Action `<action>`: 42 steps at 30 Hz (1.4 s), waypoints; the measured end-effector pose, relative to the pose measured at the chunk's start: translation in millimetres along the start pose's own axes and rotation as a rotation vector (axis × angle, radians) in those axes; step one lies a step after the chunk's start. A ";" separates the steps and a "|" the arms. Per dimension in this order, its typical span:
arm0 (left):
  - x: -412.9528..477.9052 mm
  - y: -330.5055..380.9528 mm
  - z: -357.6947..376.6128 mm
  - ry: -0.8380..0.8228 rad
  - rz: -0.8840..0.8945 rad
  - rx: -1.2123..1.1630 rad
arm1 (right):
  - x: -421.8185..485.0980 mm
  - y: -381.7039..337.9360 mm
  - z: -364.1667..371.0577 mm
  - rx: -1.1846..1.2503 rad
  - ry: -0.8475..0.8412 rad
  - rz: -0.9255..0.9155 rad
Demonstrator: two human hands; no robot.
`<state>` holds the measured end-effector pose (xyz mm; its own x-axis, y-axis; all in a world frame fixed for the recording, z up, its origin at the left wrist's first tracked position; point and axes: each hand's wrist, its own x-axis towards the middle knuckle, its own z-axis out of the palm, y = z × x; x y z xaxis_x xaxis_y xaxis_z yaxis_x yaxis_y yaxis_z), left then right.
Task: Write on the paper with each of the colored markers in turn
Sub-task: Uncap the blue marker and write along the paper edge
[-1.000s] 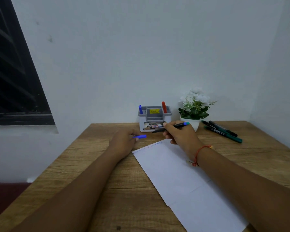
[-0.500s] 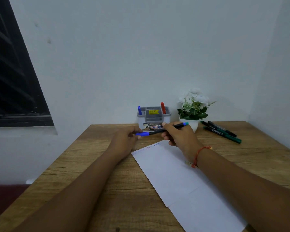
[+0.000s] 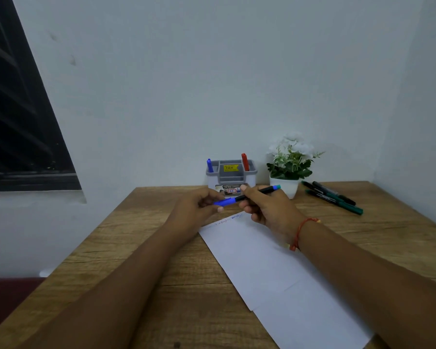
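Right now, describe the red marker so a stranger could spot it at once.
At the back of the wooden table, against the wall, a grey pen holder stands left of a potted white flower. The red marker sticks up from its right end; the only other one there is the blue marker at the left end.

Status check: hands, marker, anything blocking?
Left hand pinches blue cap at marker tip. Right hand grips marker barrel, above paper. Nothing blocking the paper.

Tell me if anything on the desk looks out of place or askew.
Some markers lie loose right of the plant, not in the holder. The paper lies skewed to the table edge. Nothing spilled.
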<state>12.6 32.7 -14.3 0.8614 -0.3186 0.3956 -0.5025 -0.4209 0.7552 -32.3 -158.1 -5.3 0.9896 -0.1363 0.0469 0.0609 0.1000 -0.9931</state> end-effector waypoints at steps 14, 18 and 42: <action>-1.0 7.5 -0.6 0.072 -0.037 -0.104 | -4.0 -6.6 -2.8 0.007 -0.140 -0.036; -1.0 6.3 -3.3 0.090 -0.013 -0.159 | -6.4 -12.5 1.5 -0.032 -0.187 -0.075; 5.6 -2.5 -1.2 0.107 -0.066 0.135 | 54.3 -56.4 -11.5 -1.008 0.466 -0.711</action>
<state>18.8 33.0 -13.4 0.8923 -0.1973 0.4061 -0.4436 -0.5506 0.7072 16.5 -182.5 52.1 0.6329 -0.1984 0.7484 0.2214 -0.8799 -0.4205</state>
